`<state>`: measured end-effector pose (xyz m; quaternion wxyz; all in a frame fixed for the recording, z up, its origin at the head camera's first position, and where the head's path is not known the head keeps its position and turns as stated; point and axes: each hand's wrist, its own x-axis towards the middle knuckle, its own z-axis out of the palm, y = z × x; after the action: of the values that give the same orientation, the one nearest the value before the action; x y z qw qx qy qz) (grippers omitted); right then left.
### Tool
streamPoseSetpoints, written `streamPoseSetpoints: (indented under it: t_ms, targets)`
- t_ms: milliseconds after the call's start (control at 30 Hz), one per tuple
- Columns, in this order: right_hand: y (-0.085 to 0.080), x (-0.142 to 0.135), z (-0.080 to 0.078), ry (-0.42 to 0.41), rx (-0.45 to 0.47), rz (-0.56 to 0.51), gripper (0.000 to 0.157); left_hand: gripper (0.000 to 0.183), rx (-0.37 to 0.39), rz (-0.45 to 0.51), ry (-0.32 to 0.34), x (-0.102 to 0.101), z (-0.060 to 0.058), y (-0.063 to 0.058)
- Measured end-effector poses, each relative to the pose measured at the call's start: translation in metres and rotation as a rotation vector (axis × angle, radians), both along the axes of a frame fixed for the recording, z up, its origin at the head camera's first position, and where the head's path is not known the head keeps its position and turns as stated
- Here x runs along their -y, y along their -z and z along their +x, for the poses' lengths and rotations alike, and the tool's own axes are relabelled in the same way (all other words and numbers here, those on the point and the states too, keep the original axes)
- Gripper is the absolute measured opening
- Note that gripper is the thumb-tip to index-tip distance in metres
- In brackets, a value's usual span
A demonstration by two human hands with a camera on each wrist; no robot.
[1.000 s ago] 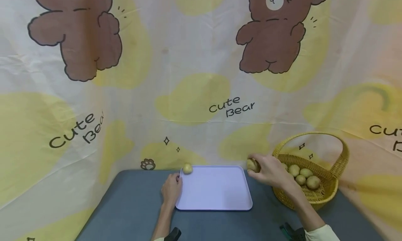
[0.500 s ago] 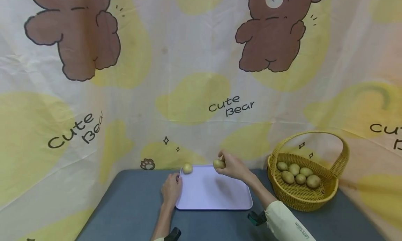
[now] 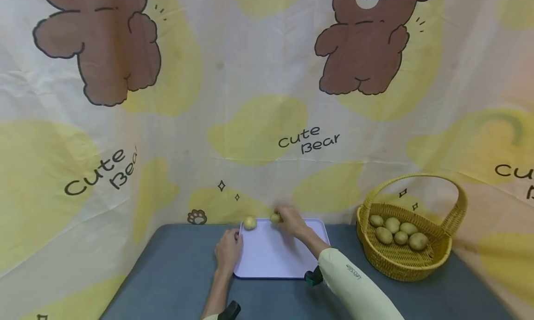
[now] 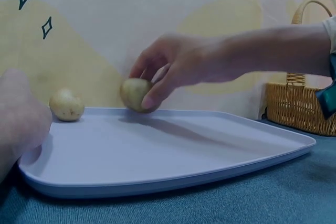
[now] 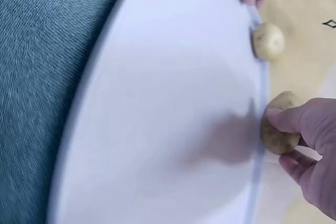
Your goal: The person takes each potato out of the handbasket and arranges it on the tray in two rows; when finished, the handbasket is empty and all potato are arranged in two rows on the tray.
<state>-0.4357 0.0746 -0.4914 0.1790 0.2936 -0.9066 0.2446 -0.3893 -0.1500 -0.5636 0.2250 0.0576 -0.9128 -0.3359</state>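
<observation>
A pale lilac tray lies on the table. At its left side my left hand grips the rim, thumb toward the inside; in the left wrist view that hand is blurred and cut off. One potato rests in the tray's far left corner. My right hand pinches another potato between thumb and fingers, over the far edge of the tray. In the left wrist view this held potato is just above the tray, its shadow stretching to the right.
On the right of the table stands a yellow wicker basket with a tall handle and several potatoes inside. A bear-print cloth hangs right behind the tray. The table is dark blue-grey.
My right hand has carried a potato left from beside the basket to over the tray's far side, lowering slightly. The left hand stays on the tray's edge, and the corner potato has not moved.
</observation>
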Motion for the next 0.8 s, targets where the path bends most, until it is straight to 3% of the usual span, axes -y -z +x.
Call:
streamPoseSetpoints:
  t_ms: [200, 433, 700, 800]
  targets:
    - [0.014, 0.007, -0.003, 0.052, 0.095, 0.005, 0.029, 0.021, 0.005, -0.002, 0.003, -0.002, 0.001, -0.001]
    - [0.019, 0.012, -0.005, 0.114, 0.112, -0.034, 0.033, 0.022, 0.015, -0.003, 0.008, -0.002, 0.002, 0.0]
    - [0.019, 0.01, -0.005, 0.109, 0.168, -0.057, 0.041, 0.022, 0.007, 0.0, 0.005, -0.002, 0.0, -0.003]
    - [0.016, 0.005, -0.002, 0.08, 0.132, -0.074, 0.044, 0.022, 0.002, -0.001, 0.003, -0.001, 0.001, -0.002]
